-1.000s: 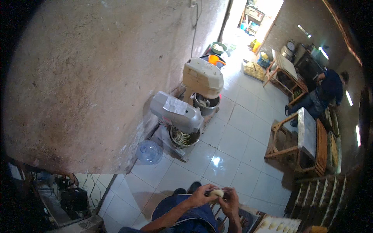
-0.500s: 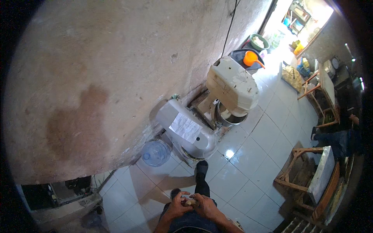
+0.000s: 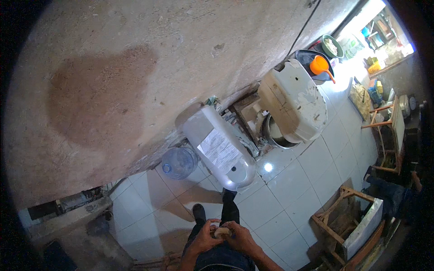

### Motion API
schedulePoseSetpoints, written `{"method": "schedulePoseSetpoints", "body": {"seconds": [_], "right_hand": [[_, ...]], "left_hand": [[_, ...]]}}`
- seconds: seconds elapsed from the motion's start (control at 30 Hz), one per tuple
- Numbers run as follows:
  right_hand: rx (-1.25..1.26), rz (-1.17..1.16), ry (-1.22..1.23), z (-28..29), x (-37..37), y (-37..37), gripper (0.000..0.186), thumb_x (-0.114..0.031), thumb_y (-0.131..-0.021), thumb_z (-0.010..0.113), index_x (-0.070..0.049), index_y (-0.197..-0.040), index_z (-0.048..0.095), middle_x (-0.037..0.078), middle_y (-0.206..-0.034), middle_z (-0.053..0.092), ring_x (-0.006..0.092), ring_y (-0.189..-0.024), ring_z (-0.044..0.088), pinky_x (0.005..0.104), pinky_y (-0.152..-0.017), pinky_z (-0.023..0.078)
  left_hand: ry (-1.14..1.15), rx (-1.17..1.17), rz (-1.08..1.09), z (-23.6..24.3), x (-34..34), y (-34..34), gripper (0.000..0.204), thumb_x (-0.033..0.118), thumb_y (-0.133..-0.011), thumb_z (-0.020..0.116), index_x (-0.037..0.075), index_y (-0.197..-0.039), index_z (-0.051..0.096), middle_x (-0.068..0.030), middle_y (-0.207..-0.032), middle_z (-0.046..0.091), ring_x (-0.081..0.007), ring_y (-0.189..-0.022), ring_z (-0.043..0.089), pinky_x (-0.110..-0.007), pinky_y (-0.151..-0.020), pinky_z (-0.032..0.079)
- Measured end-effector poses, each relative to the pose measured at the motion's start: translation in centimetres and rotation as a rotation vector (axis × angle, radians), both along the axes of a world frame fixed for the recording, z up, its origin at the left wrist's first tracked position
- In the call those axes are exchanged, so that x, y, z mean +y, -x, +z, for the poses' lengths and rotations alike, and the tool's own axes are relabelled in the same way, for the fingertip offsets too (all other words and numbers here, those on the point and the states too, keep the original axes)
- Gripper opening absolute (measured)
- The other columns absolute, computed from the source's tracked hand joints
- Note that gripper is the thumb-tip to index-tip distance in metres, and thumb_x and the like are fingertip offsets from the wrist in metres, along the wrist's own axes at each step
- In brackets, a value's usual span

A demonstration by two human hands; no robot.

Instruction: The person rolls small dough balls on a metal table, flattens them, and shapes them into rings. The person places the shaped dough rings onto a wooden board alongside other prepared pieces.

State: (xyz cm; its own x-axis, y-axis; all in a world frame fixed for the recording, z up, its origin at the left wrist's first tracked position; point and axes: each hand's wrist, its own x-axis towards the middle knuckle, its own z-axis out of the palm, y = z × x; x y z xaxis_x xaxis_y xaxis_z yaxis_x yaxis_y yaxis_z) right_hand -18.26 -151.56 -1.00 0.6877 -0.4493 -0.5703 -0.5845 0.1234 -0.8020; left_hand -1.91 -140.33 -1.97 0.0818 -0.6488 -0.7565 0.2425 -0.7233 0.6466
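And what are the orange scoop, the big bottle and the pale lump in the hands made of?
Orange scoop: probably plastic, going by its smooth, even bright colour. Big bottle: likely shiny plastic, see-through with a bluish tint. Pale lump: maybe dough, dull and smooth-looking, but partly covered, so unsure.

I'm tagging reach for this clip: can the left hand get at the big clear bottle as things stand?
Probably not: the left hand is busy holding the pale lump, and the bottle sits down on the floor, though its near side looks unblocked.
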Motion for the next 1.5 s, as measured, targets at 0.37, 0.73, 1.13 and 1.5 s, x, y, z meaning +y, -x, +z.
{"method": "schedulePoseSetpoints", "body": {"seconds": [0.37,0.73,1.13,1.5], "right_hand": [[-0.030,-0.004,-0.103,-0.3,-0.9,0.0,0.039,-0.009,-0.089,0.075,-0.002,-0.122,0.055,0.018,-0.119,0.070,0.0325,-0.109,0.071,0.0410,-0.093,0.057],[-0.029,0.048,-0.108,0.3,-0.5,0.7,0.041,-0.021,-0.090,0.072,-0.008,-0.126,0.055,0.019,-0.117,0.069,0.0424,-0.111,0.065,0.0479,-0.090,0.054],[-0.083,-0.024,-0.020,1.8,-0.4,1.3,0.041,-0.008,-0.088,0.076,-0.003,-0.123,0.057,0.019,-0.116,0.070,0.0332,-0.107,0.071,0.0403,-0.091,0.057],[-0.178,-0.668,0.166,5.5,4.6,3.4,0.040,-0.004,-0.088,0.075,-0.002,-0.124,0.057,0.017,-0.108,0.072,0.0279,-0.103,0.073,0.0371,-0.090,0.058]], "left_hand": [[-0.027,0.002,0.041,0.6,-0.5,-0.1,0.080,0.006,-0.081,0.084,0.008,-0.144,0.036,-0.0112,-0.105,0.066,-0.0182,-0.099,0.065,-0.035,-0.083,0.056],[-0.070,-0.119,-0.038,0.3,0.5,1.2,0.086,0.012,-0.080,0.087,0.011,-0.147,0.032,-0.0143,-0.106,0.066,-0.0198,-0.100,0.065,-0.037,-0.086,0.055],[-0.008,-0.092,-0.108,2.6,-1.0,0.6,0.077,0.009,-0.085,0.082,0.008,-0.145,0.034,-0.0122,-0.103,0.066,-0.0214,-0.102,0.066,-0.037,-0.091,0.054],[0.361,-0.137,-0.271,3.5,-2.5,1.6,0.061,0.012,-0.093,0.075,0.005,-0.142,0.040,-0.0137,-0.117,0.064,-0.0217,-0.107,0.066,-0.037,-0.094,0.054]]}}
